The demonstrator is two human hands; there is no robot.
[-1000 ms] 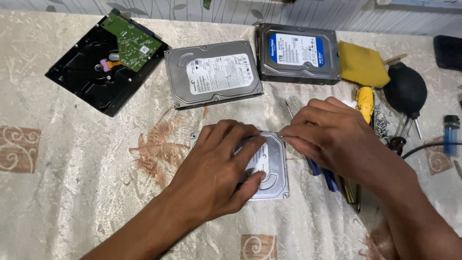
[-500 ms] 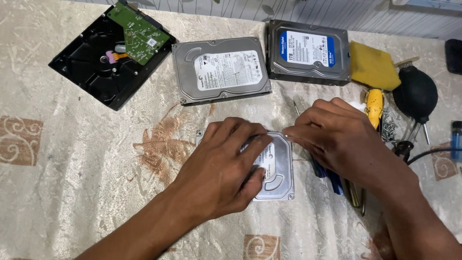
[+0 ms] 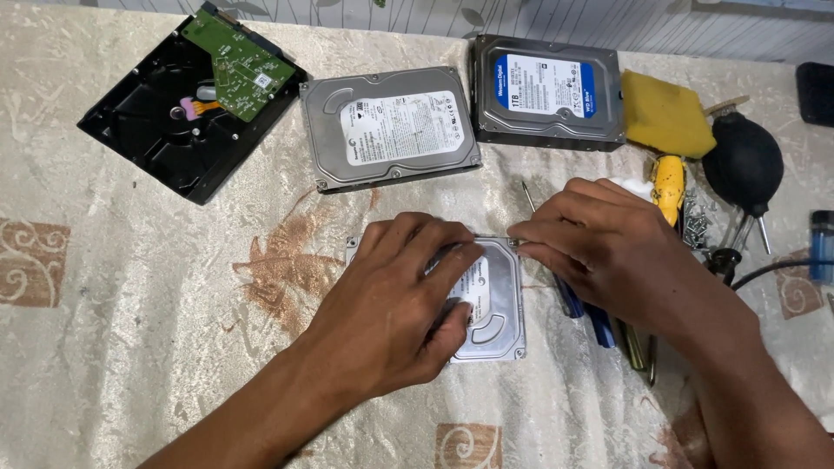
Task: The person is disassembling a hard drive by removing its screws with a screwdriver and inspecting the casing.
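— So, the left hand (image 3: 391, 304)?
— Palm down, fingers spread flat on the silver drive (image 3: 495, 300) at table centre.
— Right hand (image 3: 599, 247)?
— At its two o'clock corner, fingertips pinched there; held object too small to tell.

Silver hard drive (image 3: 497, 304) lies flat on the cloth, label up.

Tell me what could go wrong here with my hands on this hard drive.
The right hand pinches something tiny at the silver drive's top edge; it could drop and get lost on the patterned cloth. The left hand covers the drive, which might slide. Loose screws by the screwdrivers could scatter if bumped.
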